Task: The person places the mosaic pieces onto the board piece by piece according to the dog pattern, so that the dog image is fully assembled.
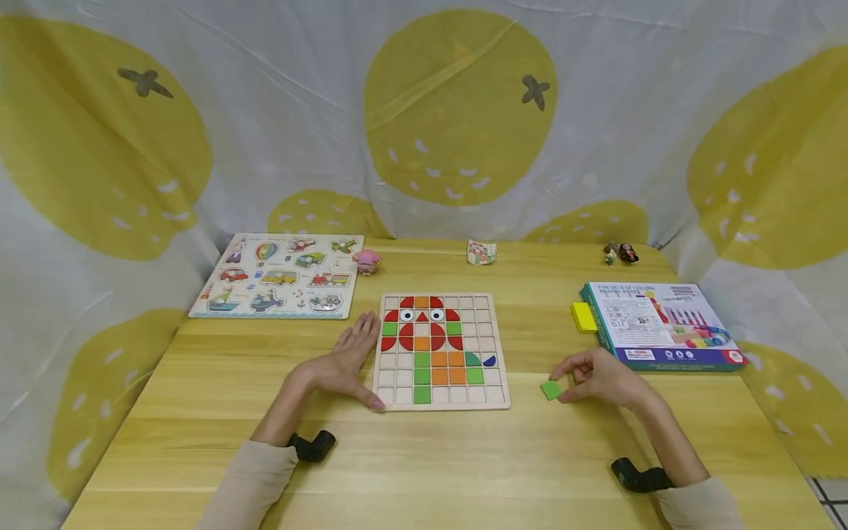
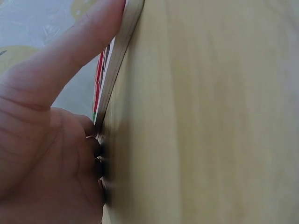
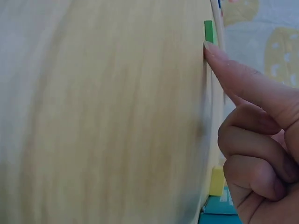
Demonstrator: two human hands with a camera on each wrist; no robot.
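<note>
A square wooden grid board (image 1: 397,375) lies mid-table, partly filled with red, orange, green and blue tiles that form an owl-like or parrot-like picture. My left hand (image 1: 344,361) rests along the board's left side, fingers straight and spread, the thumb at its lower left corner. To the right of the board, my right hand (image 1: 599,377) pinches a green square tile (image 1: 550,390) between thumb and forefinger. The same green tile (image 3: 209,31) shows at the thumb tip in the right wrist view, where the other fingers are curled into the palm.
A vehicle peg puzzle (image 1: 278,276) lies at the back left beside a pink figurine (image 1: 366,261). A small picture card (image 1: 481,252) is at the back. On the right are a yellow block (image 1: 584,318), a boxed set (image 1: 662,324) and small figurines (image 1: 620,254).
</note>
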